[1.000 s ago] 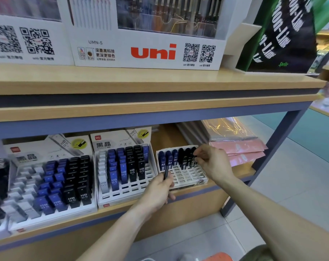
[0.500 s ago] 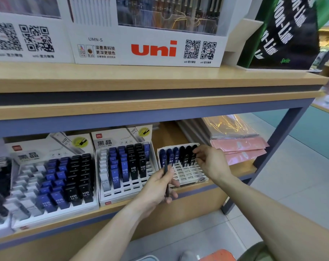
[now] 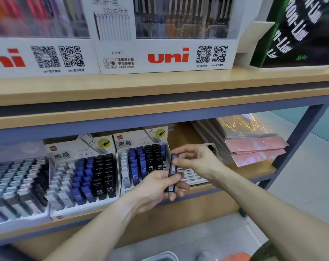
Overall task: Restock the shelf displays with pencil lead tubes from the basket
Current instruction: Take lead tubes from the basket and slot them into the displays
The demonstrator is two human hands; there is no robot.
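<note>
My left hand (image 3: 156, 187) grips dark pencil lead tubes (image 3: 172, 172) upright in front of the lower shelf. My right hand (image 3: 195, 160) pinches the top of one of those tubes with thumb and fingers. Behind both hands lies a small white slotted display tray (image 3: 192, 176), mostly hidden, with one dark tube showing at its back. Left of it stands a white display box (image 3: 141, 162) with blue and black HB 0.5 tubes. A second such box (image 3: 84, 178) sits further left.
A display of grey and blue tubes (image 3: 15, 185) fills the far left of the lower shelf (image 3: 254, 172). Pink and clear packets (image 3: 254, 147) are stacked at the right. Uni pen boxes (image 3: 165, 55) stand on the upper shelf. A white basket rim (image 3: 159, 256) shows at the bottom.
My right hand came away from the small tray's back row and now pinches a tube held in my left hand. My left hand rose slightly. The camera moved closer.
</note>
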